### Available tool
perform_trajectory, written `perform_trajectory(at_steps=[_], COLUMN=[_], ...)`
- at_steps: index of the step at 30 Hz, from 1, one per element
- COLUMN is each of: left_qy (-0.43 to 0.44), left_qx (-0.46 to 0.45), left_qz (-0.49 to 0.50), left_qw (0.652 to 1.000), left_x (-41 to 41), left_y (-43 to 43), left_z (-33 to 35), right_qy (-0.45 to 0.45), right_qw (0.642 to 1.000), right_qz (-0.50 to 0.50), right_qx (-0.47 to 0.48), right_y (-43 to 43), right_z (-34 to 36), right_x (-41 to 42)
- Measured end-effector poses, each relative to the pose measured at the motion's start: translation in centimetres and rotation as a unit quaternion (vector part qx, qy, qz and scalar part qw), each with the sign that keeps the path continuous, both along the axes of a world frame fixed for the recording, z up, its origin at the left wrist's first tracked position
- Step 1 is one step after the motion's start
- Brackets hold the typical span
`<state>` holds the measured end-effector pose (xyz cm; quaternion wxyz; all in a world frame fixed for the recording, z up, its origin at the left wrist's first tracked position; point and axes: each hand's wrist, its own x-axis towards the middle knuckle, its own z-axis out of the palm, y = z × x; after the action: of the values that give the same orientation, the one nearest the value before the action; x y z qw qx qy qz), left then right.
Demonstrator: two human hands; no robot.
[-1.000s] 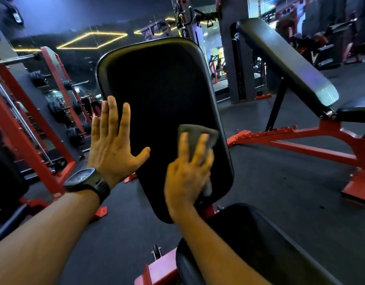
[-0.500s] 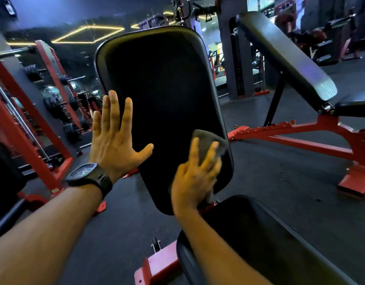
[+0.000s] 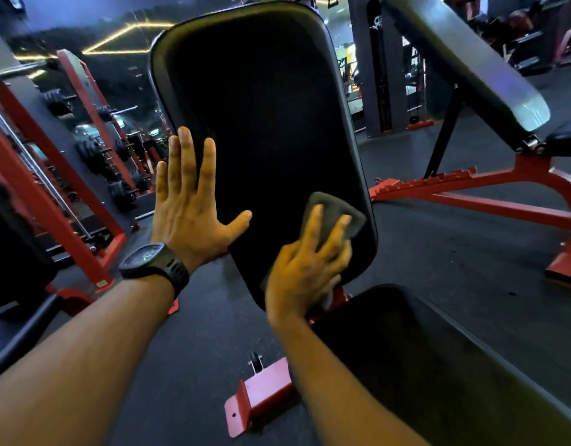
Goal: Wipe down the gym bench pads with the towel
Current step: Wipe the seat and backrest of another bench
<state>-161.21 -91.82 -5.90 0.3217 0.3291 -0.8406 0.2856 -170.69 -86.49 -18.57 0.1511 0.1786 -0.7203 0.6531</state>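
Pressing the towel (image 3: 334, 209) against the upright back pad (image 3: 261, 123), the right hand (image 3: 305, 268) lies flat on the cloth with its fingers extended and slightly spread. The thumb is hidden, so whether it hooks the cloth cannot be told.

Towel: dark grey, folded, at the lower right corner of the back pad, close to the pad's right edge. Its upper part shows above the fingertips; a small bit hangs out below the palm.

The left hand (image 3: 194, 214) is open, fingers straight and pointing up, thumb spread to the right. Palm flat on the left edge of the same pad, at mid height. A black watch (image 3: 152, 262) sits on that wrist.

The two hands are apart, left higher than right, with bare black pad between them.

Seat pad (image 3: 422, 365): black, at lower right, just below the back pad, under the right forearm.

A red frame foot (image 3: 261, 394) rests on the dark floor (image 3: 454, 268) between the forearms.

Surroundings: a second inclined bench (image 3: 464, 59) on a red frame (image 3: 470, 194) at right; a red rack with weight plates (image 3: 84, 156) at left.
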Motion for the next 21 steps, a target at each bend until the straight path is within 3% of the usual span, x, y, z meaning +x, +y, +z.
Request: perform_trajectory(at_steps=[5, 7, 8, 10, 12, 13, 17, 21], left_qy=[0.006, 0.004, 0.004, 0.002, 0.001, 0.002, 0.018, 0.010], left_qx=[-0.010, -0.017, -0.018, -0.017, -0.018, -0.018, -0.014, -0.021], left_qz=[-0.005, -0.005, -0.001, 0.006, 0.005, 0.004, -0.005, 0.013], left_qw=[1.000, 1.000, 1.000, 1.000, 1.000, 1.000, 1.000, 1.000], left_x=[0.0, 0.0, 0.0, 0.1, 0.1, 0.1, -0.4, -0.4], left_y=[-0.2, -0.3, -0.3, -0.3, -0.2, -0.2, -0.1, -0.2], left_z=[-0.1, -0.2, -0.2, -0.1, -0.1, -0.1, -0.5, -0.7], right_qy=[0.257, 0.296, 0.268, 0.122, -0.030, -0.049, 0.177, 0.162], right_qw=[0.962, 0.953, 0.962, 0.992, 0.999, 0.998, 0.981, 0.985], right_qz=[0.088, 0.070, 0.058, 0.022, -0.006, -0.005, 0.079, 0.048], right_qx=[-0.038, -0.003, 0.007, -0.002, -0.022, -0.025, -0.015, -0.020], right_y=[-0.2, -0.8, -0.8, -0.5, -0.1, 0.0, 0.1, -0.5], right_z=[2.9, 3.4, 2.9, 0.7, -1.8, -2.3, -1.0, 1.4], right_x=[1.1, -1.2, -1.9, -1.6, 1.1, 3.0, 6.1, -2.3])
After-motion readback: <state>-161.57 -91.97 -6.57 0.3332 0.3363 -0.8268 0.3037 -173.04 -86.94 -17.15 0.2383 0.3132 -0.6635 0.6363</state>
